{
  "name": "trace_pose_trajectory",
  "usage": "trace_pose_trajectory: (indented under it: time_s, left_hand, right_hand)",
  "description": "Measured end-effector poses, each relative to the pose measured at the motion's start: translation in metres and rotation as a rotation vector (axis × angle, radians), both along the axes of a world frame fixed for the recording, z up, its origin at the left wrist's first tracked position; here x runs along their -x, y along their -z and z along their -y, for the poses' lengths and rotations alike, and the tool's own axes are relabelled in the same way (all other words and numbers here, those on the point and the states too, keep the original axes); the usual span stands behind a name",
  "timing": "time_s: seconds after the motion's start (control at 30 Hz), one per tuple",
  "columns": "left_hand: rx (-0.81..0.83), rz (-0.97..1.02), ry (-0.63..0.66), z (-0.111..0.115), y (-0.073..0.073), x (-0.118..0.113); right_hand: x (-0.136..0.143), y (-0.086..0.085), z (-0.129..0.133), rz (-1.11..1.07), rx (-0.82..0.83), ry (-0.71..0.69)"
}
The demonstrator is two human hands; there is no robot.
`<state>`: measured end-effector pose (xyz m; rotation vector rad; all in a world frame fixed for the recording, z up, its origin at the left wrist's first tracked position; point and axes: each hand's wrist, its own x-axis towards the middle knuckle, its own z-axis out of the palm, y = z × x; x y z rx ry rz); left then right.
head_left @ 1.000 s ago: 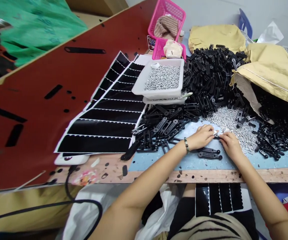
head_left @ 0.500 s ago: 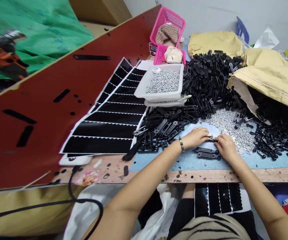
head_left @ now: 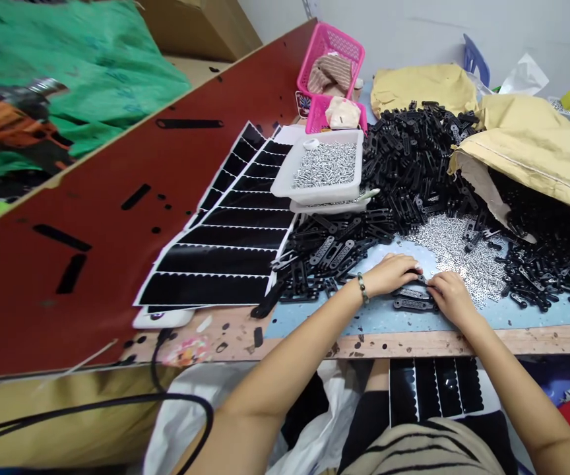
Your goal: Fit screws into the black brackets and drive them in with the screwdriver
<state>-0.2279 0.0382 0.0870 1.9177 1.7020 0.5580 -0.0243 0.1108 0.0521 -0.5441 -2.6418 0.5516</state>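
Observation:
Between my two hands is a small black plastic link (head_left: 422,280), pinched at its ends just above the blue mat. My left hand (head_left: 394,272), with a beaded bracelet at the wrist, grips its left end. The fingers of my right hand (head_left: 446,291) close on the other end. Directly below lie black slotted bars (head_left: 413,305) side by side, partly covered by my fingers. Beyond my hands spreads a heap of small silver pins (head_left: 456,254). A large pile of black plastic links (head_left: 408,158) rises behind it.
White trays of silver pins (head_left: 327,165) stand left of the pile. Sheets of black adhesive strips (head_left: 210,260) lean along the red board (head_left: 111,264). A yellow paper sack (head_left: 537,142) lies open at right, black parts inside. Pink baskets (head_left: 332,39) sit at the back.
Both hands have come slightly nearer the slotted bars, with the link still between them. The whole view has shifted a little.

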Motion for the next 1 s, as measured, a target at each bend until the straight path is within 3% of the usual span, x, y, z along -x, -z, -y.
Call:
trace_pose_trajectory:
  time_s: [0.33, 0.4, 0.5, 0.57, 0.63, 0.73, 0.83, 0.9, 0.93, 1.0]
  left_hand:
    - [0.014, 0.05, -0.04, 0.013, 0.004, 0.002]
    - [0.018, 0.058, -0.038, 0.02, 0.003, -0.001]
    - [0.026, 0.065, -0.025, 0.028, -0.001, -0.003]
    - [0.008, 0.079, -0.035, 0.029, -0.006, -0.004]
    - [-0.033, 0.147, -0.099, 0.024, -0.013, -0.008]
    - [-0.036, 0.408, -0.271, 0.003, -0.018, -0.024]
    - [0.06, 0.793, -0.402, -0.027, -0.015, -0.048]
    - [0.086, 0.906, -0.435, -0.043, -0.01, -0.062]
    - [0.091, 0.919, -0.442, -0.048, -0.008, -0.066]
    - [0.107, 0.911, -0.444, -0.05, -0.005, -0.069]
  right_hand:
    - [0.001, -0.003, -0.005, -0.017, 0.102, -0.037]
    - [-0.005, -0.008, -0.021, -0.126, 0.105, 0.124]
    - [-0.011, -0.018, -0.06, -0.282, 0.068, 0.557]
    - [-0.011, -0.021, -0.083, -0.258, 0.074, 0.696]
    - [-0.009, -0.021, -0.093, -0.204, 0.143, 0.721]
    - [-0.005, -0.016, -0.078, -0.293, 0.279, 0.751]
    - [-0.004, -0.012, -0.051, -0.39, 0.4, 0.506]
    - [-0.009, -0.014, -0.048, -0.31, 0.4, 0.339]
    - [-0.014, -0.017, -0.054, -0.245, 0.35, 0.339]
    - [-0.027, -0.023, -0.078, -0.158, 0.179, 0.539]
